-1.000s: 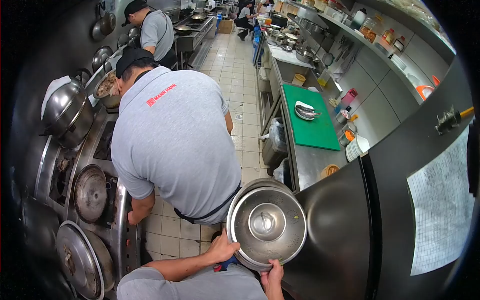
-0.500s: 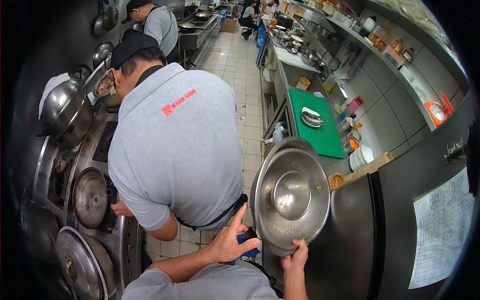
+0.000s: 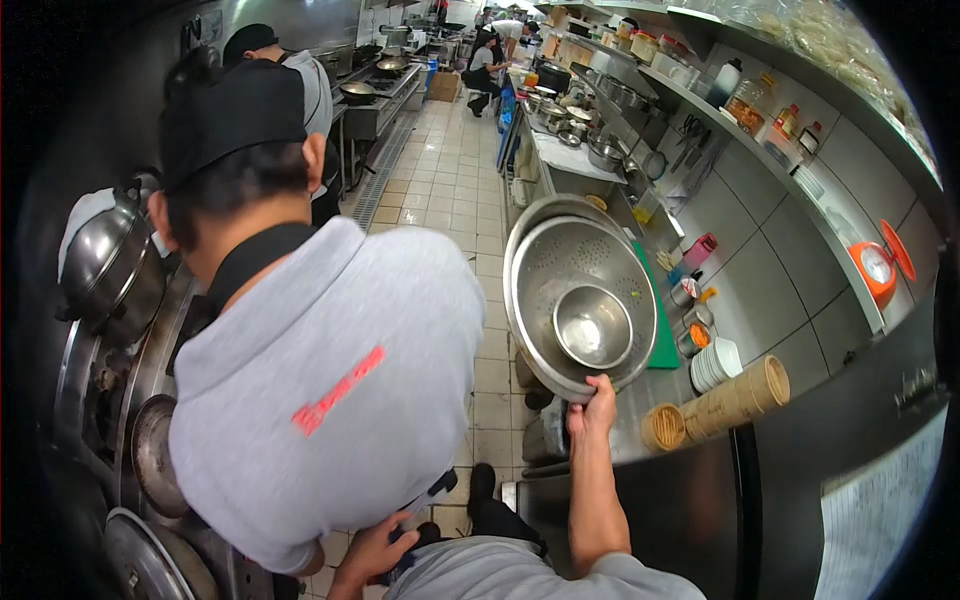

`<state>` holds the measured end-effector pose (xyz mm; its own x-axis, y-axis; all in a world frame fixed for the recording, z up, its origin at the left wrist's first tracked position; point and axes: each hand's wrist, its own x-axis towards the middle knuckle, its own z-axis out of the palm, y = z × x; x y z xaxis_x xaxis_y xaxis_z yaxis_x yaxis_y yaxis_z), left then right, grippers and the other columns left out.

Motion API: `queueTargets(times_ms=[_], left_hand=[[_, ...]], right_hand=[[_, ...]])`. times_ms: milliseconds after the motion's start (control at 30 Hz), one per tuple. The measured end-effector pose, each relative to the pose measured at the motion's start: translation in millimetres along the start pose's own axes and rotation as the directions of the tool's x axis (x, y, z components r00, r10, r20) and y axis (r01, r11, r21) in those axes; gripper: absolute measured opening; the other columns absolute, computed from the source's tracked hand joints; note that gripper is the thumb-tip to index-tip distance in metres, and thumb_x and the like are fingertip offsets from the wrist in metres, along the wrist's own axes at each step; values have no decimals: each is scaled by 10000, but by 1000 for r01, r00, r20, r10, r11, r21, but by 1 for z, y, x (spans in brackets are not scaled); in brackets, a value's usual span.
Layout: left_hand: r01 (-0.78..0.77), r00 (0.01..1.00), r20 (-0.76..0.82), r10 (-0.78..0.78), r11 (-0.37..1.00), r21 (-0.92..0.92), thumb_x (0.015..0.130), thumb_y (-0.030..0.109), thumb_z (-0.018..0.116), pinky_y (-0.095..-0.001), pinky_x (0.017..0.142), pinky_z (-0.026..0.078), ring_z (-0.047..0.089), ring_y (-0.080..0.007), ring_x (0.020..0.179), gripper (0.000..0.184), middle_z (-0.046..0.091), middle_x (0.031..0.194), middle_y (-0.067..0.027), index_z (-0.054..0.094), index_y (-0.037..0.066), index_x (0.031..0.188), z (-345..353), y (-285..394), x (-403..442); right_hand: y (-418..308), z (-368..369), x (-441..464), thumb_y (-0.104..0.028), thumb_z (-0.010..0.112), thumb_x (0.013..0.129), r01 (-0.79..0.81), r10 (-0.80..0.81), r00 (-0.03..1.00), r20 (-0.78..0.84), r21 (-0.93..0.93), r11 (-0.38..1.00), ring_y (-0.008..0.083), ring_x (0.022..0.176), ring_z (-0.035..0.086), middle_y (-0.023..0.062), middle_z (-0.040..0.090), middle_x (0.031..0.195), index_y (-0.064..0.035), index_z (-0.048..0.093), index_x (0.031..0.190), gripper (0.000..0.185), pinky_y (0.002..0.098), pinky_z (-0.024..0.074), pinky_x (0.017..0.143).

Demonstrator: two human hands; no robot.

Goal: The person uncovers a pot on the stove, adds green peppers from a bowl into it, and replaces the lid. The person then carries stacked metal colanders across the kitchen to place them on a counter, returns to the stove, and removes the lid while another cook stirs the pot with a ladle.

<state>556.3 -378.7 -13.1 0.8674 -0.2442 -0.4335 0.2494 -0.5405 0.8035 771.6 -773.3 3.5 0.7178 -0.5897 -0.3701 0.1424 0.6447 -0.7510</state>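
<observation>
My right hand (image 3: 593,408) is closed on the lower rim of a steel colander (image 3: 583,250), held out ahead of me. Inside the colander lies a small steel bowl (image 3: 593,326), and a wider steel bowl (image 3: 520,228) sits beneath it. Low in the view, my left hand (image 3: 378,548) is beside the back of a co-worker in a grey shirt (image 3: 340,390). Its fingers are partly bent, and whether they hold anything is hidden.
Stove with pans (image 3: 155,455) and a large steel pot (image 3: 112,262) at left. Right: a counter with a green board (image 3: 664,335), bamboo steamers (image 3: 735,393), stacked white dishes (image 3: 714,366) and an orange scale (image 3: 876,268). More people stand further along the tiled aisle (image 3: 430,180).
The colander and bowls have moved forward and up in my right hand. My left hand has come away from them, down and left. The co-worker has straightened up and looms larger.
</observation>
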Motion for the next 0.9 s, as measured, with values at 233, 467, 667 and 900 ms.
queueTargets(times_ms=[233,467,667,900], left_hand=[[271,907,-327,-266,962,-30,855,411,718,-420,984,460,610,-387,1151,568,679,1152,-241,646,-39,1194,-3,26,32],[255,665,-652,-364,931,-259,864,353,711,-421,995,455,605,-372,1162,524,677,1168,-234,642,-45,1198,23,91,136],[148,565,-744,-355,931,-332,871,319,704,-421,1002,452,602,-364,1167,500,677,1177,-228,638,-48,1203,24,80,210],[-41,566,-793,-225,953,-300,878,280,696,-421,1010,449,599,-355,1173,472,676,1187,-222,634,-51,1209,4,26,290]], right_hand=[[9,112,147,-48,644,716,29,-29,999,-21,13,999,164,507,516,41,538,769,-61,540,914,224,270,305,353],[6,182,271,-47,634,715,-10,10,1000,17,17,1000,153,521,519,46,569,833,-54,559,1016,310,269,311,356],[16,205,315,-59,647,721,-8,8,1000,-14,44,999,147,505,511,44,577,820,-61,565,972,264,270,319,355],[10,216,339,-73,680,726,28,-27,999,-44,23,999,159,518,513,35,556,737,-79,544,837,176,279,292,378]])
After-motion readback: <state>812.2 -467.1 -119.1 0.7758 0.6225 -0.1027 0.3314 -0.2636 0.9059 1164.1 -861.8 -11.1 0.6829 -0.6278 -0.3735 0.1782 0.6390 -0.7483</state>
